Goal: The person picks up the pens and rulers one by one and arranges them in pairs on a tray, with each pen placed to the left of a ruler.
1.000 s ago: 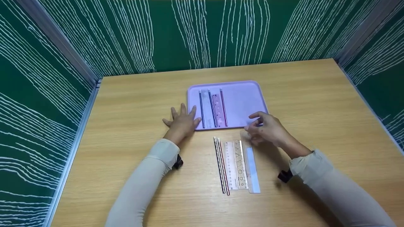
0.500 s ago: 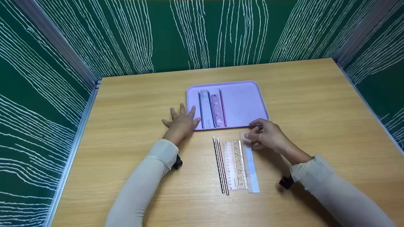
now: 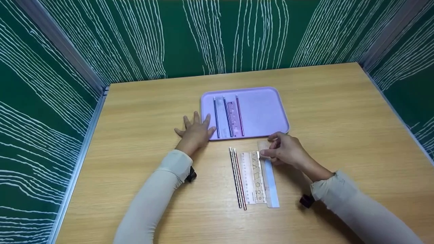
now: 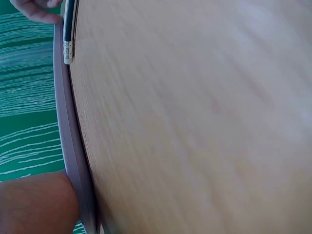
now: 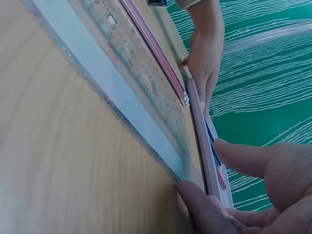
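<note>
Evidently, the nearest row lay directly on the desk (image 3: 142, 112), short of the tray's near edge, its pieces pointing away from the person. From left to right came a dark pencil (image 3: 236, 178), a red pencil (image 3: 240, 183), a white ruler (image 3: 248, 178), a shape-cut ruler (image 3: 258, 179) and a clear ruler (image 3: 272, 189) with a blue strip; the side-by-side order presumably made each piece easy to reach.

The right hand (image 3: 288, 149) bent over the clear ruler's far end. In the right wrist view one digit met its corner while another stood apart, so I could not tell whether that grip pinched the ruler or merely touched it.

The left hand (image 3: 194, 134) had its grip spread, thumb and forefinger at the near-left corner of the purple tray (image 3: 262, 115), the other fingers beyond its left edge, likely to steady it.

Inside the tray's left half, a blue pencil (image 3: 216, 118), a pale ruler (image 3: 222, 122), a second blue pencil (image 3: 228, 117), a pink ruler (image 3: 234, 118) and a red-barrelled pencil (image 3: 239, 117) ran between its near and far edges, perhaps spaced to stay separate. Past the desk's far edge rose a green wall (image 3: 179, 40).
</note>
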A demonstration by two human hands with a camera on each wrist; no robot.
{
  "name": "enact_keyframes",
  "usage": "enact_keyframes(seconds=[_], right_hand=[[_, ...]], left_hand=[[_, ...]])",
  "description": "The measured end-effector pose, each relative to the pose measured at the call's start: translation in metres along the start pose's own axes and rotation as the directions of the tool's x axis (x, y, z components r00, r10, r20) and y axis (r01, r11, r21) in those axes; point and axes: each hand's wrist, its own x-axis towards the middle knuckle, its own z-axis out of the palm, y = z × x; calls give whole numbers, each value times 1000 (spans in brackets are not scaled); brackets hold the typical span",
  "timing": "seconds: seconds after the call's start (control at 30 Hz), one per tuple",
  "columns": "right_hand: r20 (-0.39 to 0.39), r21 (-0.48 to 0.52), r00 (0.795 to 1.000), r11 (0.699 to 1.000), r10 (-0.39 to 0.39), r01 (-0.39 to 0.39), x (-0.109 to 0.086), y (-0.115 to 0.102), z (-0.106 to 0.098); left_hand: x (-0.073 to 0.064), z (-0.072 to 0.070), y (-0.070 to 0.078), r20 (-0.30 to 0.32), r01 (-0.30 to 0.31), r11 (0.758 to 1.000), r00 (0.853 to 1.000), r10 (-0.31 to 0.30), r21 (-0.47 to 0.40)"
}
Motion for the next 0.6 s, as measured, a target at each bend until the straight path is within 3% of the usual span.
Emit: enact_keyframes(seconds=[0.4,0.6], right_hand=[[-55,-109,998,994,-25,19,-5,2,13],[-80,-284,992,956,-100,73,-5,2,16]], left_hand=[[1,2,0,0,-6,1000,1000,6,1],[2,2,0,-6,-5,1000,1000,5,6]])
